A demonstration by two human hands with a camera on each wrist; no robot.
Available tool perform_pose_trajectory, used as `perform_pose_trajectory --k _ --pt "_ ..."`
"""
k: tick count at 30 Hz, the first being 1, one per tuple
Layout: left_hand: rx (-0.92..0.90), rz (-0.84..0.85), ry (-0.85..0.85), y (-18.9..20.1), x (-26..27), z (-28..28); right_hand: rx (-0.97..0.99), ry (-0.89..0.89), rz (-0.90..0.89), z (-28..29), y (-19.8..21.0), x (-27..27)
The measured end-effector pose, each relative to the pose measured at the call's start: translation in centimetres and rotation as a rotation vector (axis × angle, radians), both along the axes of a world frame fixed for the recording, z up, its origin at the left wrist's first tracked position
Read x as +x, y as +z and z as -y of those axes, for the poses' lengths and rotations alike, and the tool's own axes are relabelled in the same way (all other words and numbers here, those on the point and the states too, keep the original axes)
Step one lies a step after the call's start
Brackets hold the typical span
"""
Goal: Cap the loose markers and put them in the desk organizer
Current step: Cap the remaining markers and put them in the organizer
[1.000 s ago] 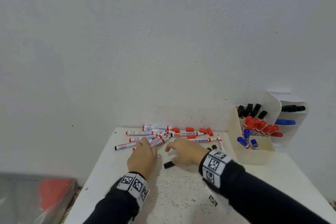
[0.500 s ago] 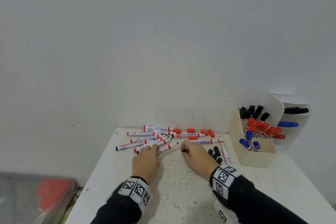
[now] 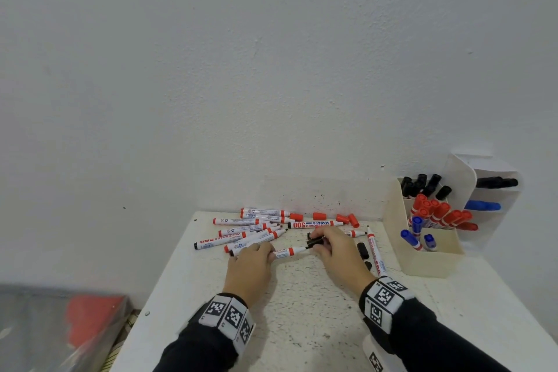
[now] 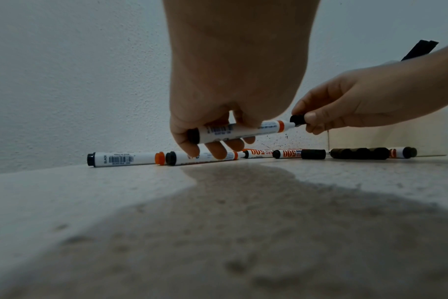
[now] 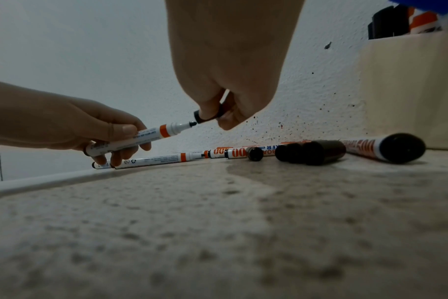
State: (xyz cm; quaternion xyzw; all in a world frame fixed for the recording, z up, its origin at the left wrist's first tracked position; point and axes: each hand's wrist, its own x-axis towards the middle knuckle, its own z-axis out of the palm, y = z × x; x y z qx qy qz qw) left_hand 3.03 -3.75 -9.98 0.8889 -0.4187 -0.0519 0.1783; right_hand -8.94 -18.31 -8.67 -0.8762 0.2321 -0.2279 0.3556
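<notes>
Presently, the left hand [image 3: 250, 269] gripped an uncapped marker [image 3: 288, 251] by its barrel, fingers curled round it, holding it clear of the tabletop [image 3: 308, 320] with the black nib pointing toward the right hand [image 3: 341, 254]. That hand pinched a black cap [image 5: 207, 116] between thumb and fingers, its open end just at the nib (right wrist view showed the nib touching the cap's mouth, not yet seated). More uncapped markers [image 3: 250, 231] lay in a loose pile near the wall, behind the left hand. Loose red caps [image 3: 320, 216] lay along the wall; loose black caps [image 3: 362, 251] sat just right of the right hand, beside one marker [image 3: 375, 254] lying lengthwise. Desk organizer [image 3: 422, 263] stood at the right of the tabletop, holding capped black, red and blue markers upright, well apart from both hands.
</notes>
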Motion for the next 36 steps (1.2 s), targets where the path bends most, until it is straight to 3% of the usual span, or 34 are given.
perform_pose_trajectory --k 14,22,26,33,36 --pt "-0.097 -0.014 -0.030 0.1 -0.1 0.0 0.067 0.041 0.070 -1.0 -0.1 0.2" --pt "-0.142 -0.147 -0.105 1.1 -0.8 -0.2 0.225 0.009 0.061 -0.8 -0.7 0.5" --pt "-0.214 -0.104 -0.134 1.3 -0.8 -0.3 0.158 -0.043 0.010 -0.8 -1.0 0.7" --pt "-0.125 -0.018 -0.221 1.5 -0.9 -0.2 0.189 -0.041 0.076 -1.0 -0.9 0.7" --pt "-0.101 -0.084 -0.251 1.5 -0.8 -0.3 0.187 0.020 0.109 -1.2 -0.5 0.6"
